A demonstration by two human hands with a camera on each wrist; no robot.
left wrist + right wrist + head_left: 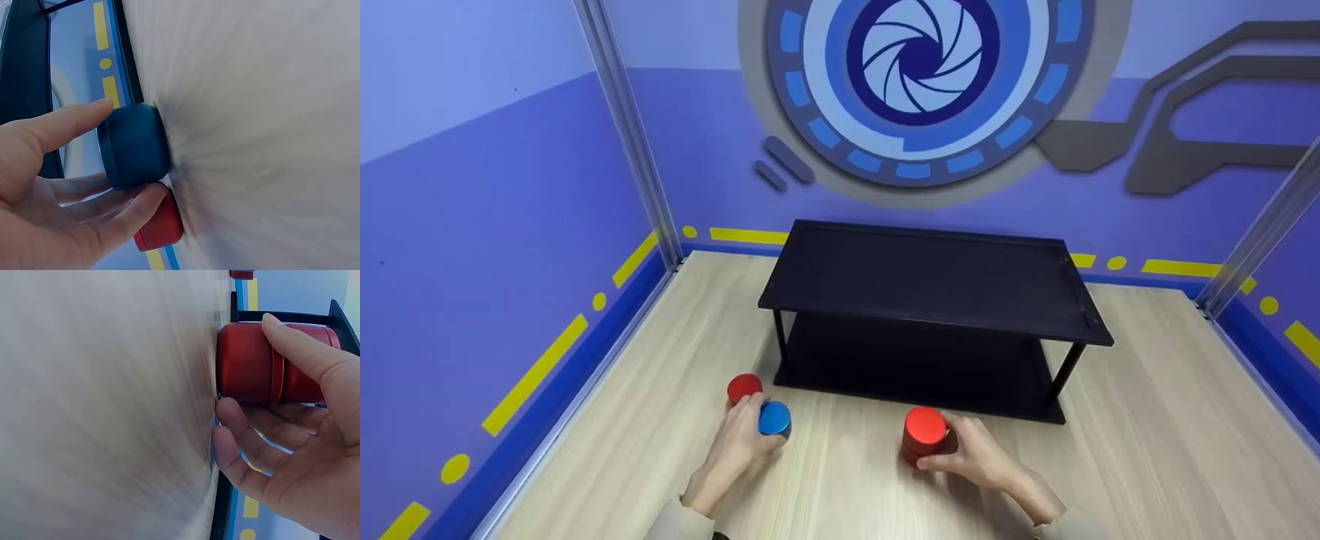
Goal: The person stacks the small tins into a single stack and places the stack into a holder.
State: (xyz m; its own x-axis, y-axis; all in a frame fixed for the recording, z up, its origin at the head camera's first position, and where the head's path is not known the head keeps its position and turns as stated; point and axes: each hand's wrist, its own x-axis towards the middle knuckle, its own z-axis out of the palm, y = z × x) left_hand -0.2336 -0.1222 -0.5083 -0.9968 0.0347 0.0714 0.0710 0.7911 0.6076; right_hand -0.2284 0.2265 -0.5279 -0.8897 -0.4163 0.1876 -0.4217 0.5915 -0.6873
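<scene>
On the wooden table, my left hand (739,442) holds a small blue canister (775,419) between thumb and fingers. The left wrist view shows the blue canister (135,146) standing on the table, the thumb along one side and fingers on the other. Just beyond that hand is a red canister (745,388), partly covered by the fingers. To the right, two red canisters (924,427) stand stacked one on the other. My right hand (979,454) grips this stack from its right side. Its thumb lies near the seam between the red canisters (247,363).
A black two-tier shelf (930,281) stands behind the canisters, close in front of both hands. Its lower board (915,367) sits low at the table. Blue-purple panels (510,262) with metal posts enclose the table (840,495).
</scene>
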